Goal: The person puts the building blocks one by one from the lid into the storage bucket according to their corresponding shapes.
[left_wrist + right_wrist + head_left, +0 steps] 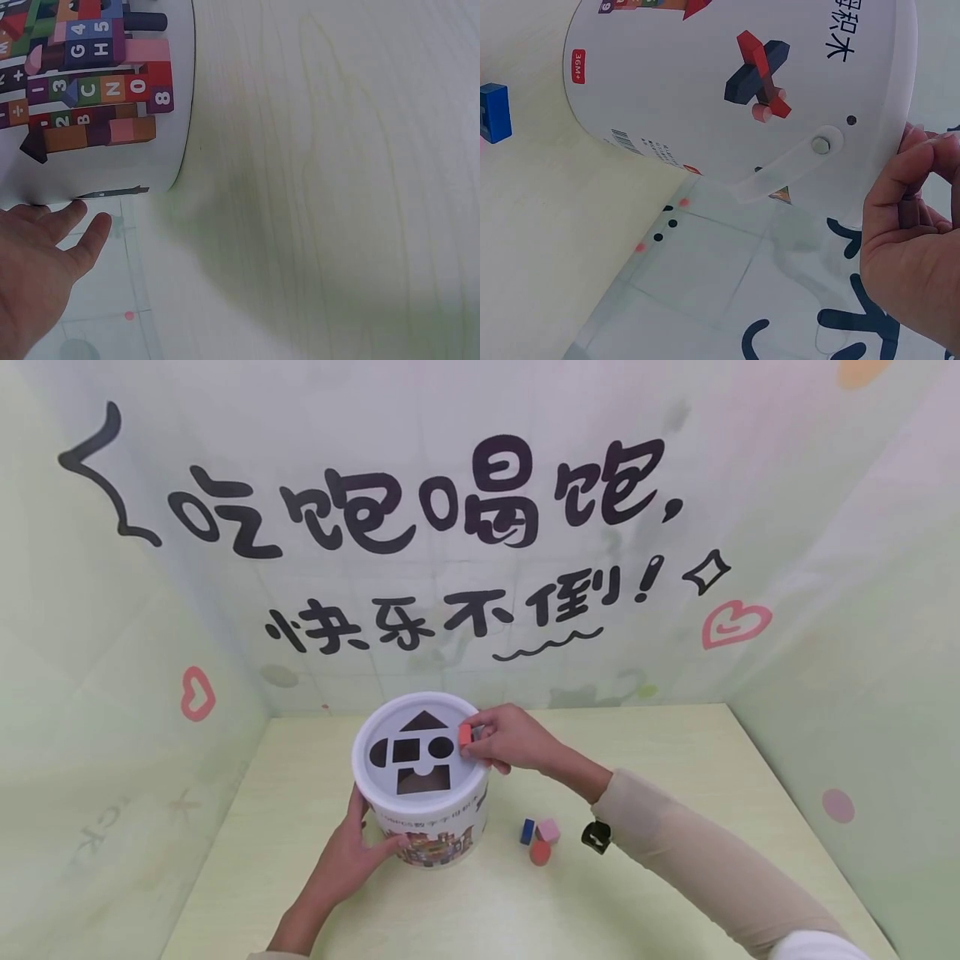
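Observation:
A white round bucket (pixel 468 822) stands upright on the table, printed with colourful letter and number blocks. Its white lid (pixel 390 710) has several shaped holes, among them a triangle, a square and a circle. My left hand (pixel 348 856) rests against the bucket's left side, thumb at the front and fingers spread along the wall. Between thumb and fingertips, my right hand (pixel 517 739) pinches a small orange-red block (pixel 466 735) over the lid's right edge, right of the round hole. In the right wrist view the right hand (pixel 907 232) hides that block.
Right of the bucket, on the table (pixel 637 893), lie a blue block (pixel 528 832), a pink block (pixel 548 831) and a round red block (pixel 540 852). A white strap handle (pixel 791 165) is fixed to the bucket's side. Printed walls (pixel 450 677) enclose the table's back and sides.

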Demonstrator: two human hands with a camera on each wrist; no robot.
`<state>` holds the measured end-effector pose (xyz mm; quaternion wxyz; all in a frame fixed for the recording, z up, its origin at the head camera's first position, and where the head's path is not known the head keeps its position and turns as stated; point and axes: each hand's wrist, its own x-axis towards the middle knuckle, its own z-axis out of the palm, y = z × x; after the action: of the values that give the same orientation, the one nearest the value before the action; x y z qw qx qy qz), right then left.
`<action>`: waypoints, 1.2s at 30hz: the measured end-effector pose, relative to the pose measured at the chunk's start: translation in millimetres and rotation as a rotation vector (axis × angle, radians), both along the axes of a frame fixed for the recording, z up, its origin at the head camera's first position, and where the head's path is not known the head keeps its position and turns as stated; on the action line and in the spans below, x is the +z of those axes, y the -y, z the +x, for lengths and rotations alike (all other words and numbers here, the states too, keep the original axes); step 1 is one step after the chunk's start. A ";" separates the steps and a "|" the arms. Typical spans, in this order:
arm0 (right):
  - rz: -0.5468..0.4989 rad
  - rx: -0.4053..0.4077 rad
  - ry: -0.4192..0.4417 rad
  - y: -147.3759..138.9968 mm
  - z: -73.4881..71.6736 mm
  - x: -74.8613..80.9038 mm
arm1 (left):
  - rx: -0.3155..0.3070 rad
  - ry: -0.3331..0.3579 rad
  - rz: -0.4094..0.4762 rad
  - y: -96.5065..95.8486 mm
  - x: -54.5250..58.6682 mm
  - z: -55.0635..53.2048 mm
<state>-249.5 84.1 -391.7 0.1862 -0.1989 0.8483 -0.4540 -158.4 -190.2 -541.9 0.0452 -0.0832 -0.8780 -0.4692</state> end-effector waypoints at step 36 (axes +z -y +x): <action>-0.075 -0.162 0.134 -52.4 5.4 -38.8 | 0.000 0.001 0.011 -0.6 -0.4 0.3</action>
<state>-244.1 136.5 -430.5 0.1975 -0.1057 0.8297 -0.5113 -158.1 -189.5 -542.3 0.0451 -0.0825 -0.8755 -0.4741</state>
